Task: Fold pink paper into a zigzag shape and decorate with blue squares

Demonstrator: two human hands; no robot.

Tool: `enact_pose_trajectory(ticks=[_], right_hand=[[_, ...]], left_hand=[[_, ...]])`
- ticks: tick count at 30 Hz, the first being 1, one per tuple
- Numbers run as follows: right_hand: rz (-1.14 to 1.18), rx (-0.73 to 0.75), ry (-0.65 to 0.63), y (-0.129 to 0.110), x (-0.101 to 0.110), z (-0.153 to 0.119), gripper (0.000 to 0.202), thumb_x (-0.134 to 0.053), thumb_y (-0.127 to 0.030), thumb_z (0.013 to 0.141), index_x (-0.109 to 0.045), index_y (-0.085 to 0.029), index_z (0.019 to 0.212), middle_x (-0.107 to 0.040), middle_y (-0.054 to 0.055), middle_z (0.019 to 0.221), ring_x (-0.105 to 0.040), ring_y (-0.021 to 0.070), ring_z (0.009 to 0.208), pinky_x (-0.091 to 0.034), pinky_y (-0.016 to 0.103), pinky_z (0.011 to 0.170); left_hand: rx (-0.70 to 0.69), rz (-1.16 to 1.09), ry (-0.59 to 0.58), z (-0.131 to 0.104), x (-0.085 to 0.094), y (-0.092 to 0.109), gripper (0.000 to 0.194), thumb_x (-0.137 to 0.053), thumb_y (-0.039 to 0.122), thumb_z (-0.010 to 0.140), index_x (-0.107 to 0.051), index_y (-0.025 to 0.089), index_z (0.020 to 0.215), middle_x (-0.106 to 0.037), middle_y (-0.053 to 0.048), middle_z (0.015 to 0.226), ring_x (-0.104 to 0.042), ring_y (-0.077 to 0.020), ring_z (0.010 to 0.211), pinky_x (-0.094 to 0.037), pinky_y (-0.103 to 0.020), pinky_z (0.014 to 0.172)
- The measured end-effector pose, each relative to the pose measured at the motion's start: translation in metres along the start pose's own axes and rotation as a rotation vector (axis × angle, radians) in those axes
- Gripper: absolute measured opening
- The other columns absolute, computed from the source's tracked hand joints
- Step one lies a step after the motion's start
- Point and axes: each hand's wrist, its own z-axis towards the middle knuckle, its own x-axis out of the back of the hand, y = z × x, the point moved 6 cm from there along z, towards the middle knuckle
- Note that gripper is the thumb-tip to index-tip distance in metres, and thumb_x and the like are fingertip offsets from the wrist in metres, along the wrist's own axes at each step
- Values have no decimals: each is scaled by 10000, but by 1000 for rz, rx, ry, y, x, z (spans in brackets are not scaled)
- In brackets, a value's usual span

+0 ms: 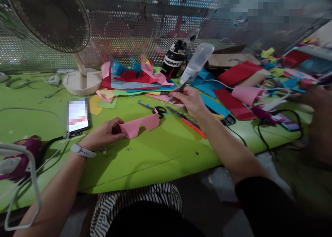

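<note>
My left hand (115,130) pinches one end of a pink piece (133,127) with two notches, like a flat glasses shape, just above the green table. My right hand (190,98) closes round a slim dark tool (183,86), its thin tip pointing down to the left; its exact kind is unclear. Beneath and between the hands lie black-handled scissors (160,112) on the table. A cutter with an orange handle (193,127) rests below my right wrist, partly covered by my forearm.
A fan (82,81) and a lit phone (77,116) stand to the left. At the back are stacked coloured sheets (129,81), a black bottle (174,59) and a clear bottle (197,62). Red sheets (234,104) and cords lie right, beside another person's arm (319,123).
</note>
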Motion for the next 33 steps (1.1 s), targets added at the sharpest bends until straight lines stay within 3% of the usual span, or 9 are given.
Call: enact_pose_trajectory(ticks=[6, 11, 16, 21, 26, 33], right_hand=[[-181, 132, -85, 12, -35, 19, 202, -691, -372, 792, -689, -180, 853, -735, 49, 795, -702, 190, 715, -583, 318, 672], [-573, 201, -105, 13, -39, 16, 200, -663, -346, 806, -743, -169, 853, -743, 66, 761, -701, 229, 727, -562, 349, 687], [-427, 219, -120, 10, -44, 22, 236, -670, -390, 801, -736, -169, 848, -744, 64, 747, -719, 238, 721, -575, 330, 635], [-282, 254, -153, 8, -71, 30, 321, -691, -474, 779, -723, -168, 868, -737, 64, 743, -727, 237, 738, -586, 322, 618], [-259, 184, -146, 16, -90, 35, 299, -711, -458, 770, -709, -169, 848, -733, 58, 736, -732, 242, 755, -592, 316, 601], [-322, 191, -138, 22, -96, 37, 233, -687, -403, 797, -721, -175, 832, -733, 55, 737, -738, 250, 742, -581, 325, 637]], left_hand=[[18, 9, 1, 0, 0, 0, 384, -627, 468, 814, -544, 183, 1057, -697, -58, 886, -642, -193, 777, -479, -309, 668], [17, 16, -3, -1, 0, 1, 401, -624, 473, 817, -543, 177, 1076, -696, -58, 886, -634, -188, 770, -474, -303, 662], [1, -41, -11, 0, -1, 1, 389, -628, 455, 811, -535, 182, 1072, -701, -56, 902, -642, -183, 783, -480, -298, 672], [13, -10, 3, -2, -1, 2, 375, -624, 447, 808, -540, 181, 1059, -696, -52, 895, -631, -183, 777, -470, -302, 674], [1, -41, -4, -1, -3, 2, 383, -631, 454, 799, -539, 182, 1053, -695, -52, 883, -629, -184, 770, -463, -298, 659], [2, -35, -1, -2, -2, 3, 392, -628, 452, 797, -547, 173, 1060, -697, -56, 891, -631, -189, 767, -458, -299, 659]])
